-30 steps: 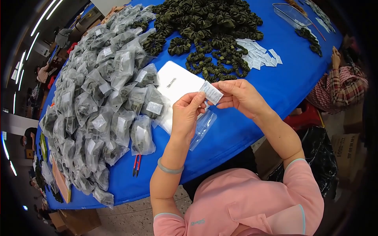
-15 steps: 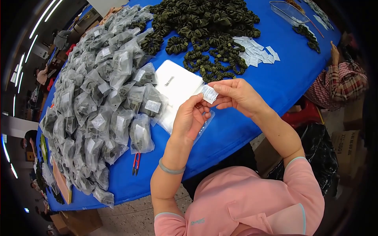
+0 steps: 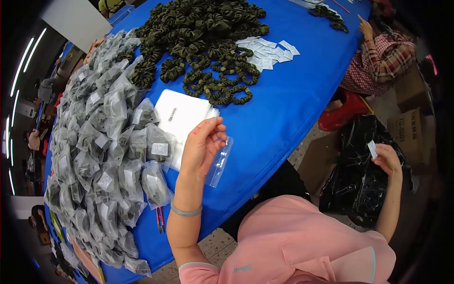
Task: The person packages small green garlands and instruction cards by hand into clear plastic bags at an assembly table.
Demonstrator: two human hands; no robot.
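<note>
My right hand [image 3: 388, 160] is out at the far right, above a black plastic bag [image 3: 359, 180]. Its fingers pinch a small white label [image 3: 372, 149]. My left hand [image 3: 203, 142] hovers over a stack of white printed plastic bags [image 3: 177, 113]. Its fingers are curled in toward the thumb, and nothing shows in them. Beside that hand a clear plastic bag [image 3: 219, 163] lies near the table edge. Dark green scrunchies [image 3: 203, 28] form a heap farther back, with a pile of white labels [image 3: 267, 52] to their right.
Many filled, frosted bags [image 3: 109, 142] cover the left of the blue table [image 3: 283, 94]. Red-handled thread snips [image 3: 160, 220] lie by the front edge. Cardboard boxes [image 3: 409, 132] and a red stool [image 3: 343, 111] stand at right, near a person in a checked sleeve [image 3: 392, 61].
Both hands held the white label together over the bags; now my right hand has carried it far right above the black bag. My left hand stays near the stack. The view has shifted.
</note>
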